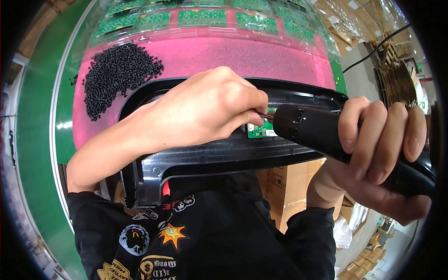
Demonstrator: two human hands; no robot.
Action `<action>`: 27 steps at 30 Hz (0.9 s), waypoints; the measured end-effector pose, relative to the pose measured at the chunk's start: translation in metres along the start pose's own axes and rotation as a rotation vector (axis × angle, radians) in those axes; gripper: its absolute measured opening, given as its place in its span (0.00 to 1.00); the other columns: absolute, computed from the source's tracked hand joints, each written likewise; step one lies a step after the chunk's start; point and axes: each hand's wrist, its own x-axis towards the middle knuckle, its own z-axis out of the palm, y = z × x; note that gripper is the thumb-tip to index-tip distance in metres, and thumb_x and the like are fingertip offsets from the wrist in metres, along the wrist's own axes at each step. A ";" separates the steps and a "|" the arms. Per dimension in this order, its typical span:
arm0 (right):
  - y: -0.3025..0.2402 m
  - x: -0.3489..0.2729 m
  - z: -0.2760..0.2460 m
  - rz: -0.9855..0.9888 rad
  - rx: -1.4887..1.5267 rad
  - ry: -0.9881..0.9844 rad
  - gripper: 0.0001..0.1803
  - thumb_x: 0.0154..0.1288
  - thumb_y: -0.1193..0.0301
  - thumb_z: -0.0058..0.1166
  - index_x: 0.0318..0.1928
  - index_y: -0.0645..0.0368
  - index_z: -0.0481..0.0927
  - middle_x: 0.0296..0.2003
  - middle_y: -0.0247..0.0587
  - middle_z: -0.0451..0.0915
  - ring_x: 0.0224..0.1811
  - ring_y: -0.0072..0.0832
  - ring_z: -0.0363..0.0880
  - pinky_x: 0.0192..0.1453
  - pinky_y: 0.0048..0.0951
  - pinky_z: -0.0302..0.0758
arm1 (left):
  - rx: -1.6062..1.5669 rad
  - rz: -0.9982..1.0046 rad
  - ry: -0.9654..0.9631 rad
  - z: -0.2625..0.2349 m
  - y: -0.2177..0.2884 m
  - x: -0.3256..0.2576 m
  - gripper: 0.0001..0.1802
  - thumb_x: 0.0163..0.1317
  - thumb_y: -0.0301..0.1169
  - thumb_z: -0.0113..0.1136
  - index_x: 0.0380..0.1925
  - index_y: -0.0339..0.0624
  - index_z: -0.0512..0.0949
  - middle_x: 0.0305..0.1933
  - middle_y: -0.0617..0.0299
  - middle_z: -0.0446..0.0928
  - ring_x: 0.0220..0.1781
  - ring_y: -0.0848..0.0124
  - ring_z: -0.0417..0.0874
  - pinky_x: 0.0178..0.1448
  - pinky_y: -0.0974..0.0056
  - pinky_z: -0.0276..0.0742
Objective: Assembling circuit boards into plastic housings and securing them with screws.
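Observation:
My right hand (373,144) is wrapped round a black electric screwdriver (310,130), which lies nearly level and points left. Its metal bit (267,116) reaches the fingertips of my left hand (210,105). Thumb and forefinger of that hand are pinched together at the bit's tip; whatever is between them is too small to make out. Below the bit, a small green circuit board (255,132) sits in a long black plastic housing (224,157), partly covered by my left hand and the screwdriver. The housing lies across the near side of the table.
A heap of small black screws (116,72) is on the pink mat (200,56) at the left. Clear plastic trays (163,33) with several green circuit boards stand along the far side. A cardboard box (291,191) is below the housing, by my body.

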 end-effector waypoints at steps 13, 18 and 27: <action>0.030 -0.001 -0.015 0.277 0.041 -0.081 0.37 0.59 0.32 0.52 0.42 0.58 0.70 0.21 0.27 0.69 0.17 0.18 0.65 0.29 0.25 0.64 | 0.108 0.028 0.144 0.001 -0.006 0.000 0.08 0.53 0.17 0.66 0.35 0.29 0.81 0.29 0.49 0.82 0.31 0.55 0.86 0.34 0.60 0.81; 0.036 -0.003 -0.011 0.347 0.004 0.007 0.37 0.61 0.33 0.50 0.41 0.58 0.70 0.20 0.27 0.69 0.17 0.19 0.65 0.28 0.25 0.63 | 0.045 -0.208 0.017 0.000 -0.001 -0.003 0.05 0.59 0.19 0.62 0.36 0.29 0.80 0.26 0.48 0.81 0.27 0.57 0.86 0.33 0.61 0.80; 0.045 0.003 -0.004 0.415 -0.031 -0.011 0.37 0.60 0.33 0.51 0.40 0.59 0.71 0.18 0.25 0.69 0.17 0.17 0.65 0.28 0.24 0.63 | 0.135 -0.292 0.021 0.001 0.002 -0.008 0.08 0.65 0.27 0.60 0.33 0.31 0.76 0.25 0.42 0.76 0.29 0.44 0.79 0.31 0.52 0.73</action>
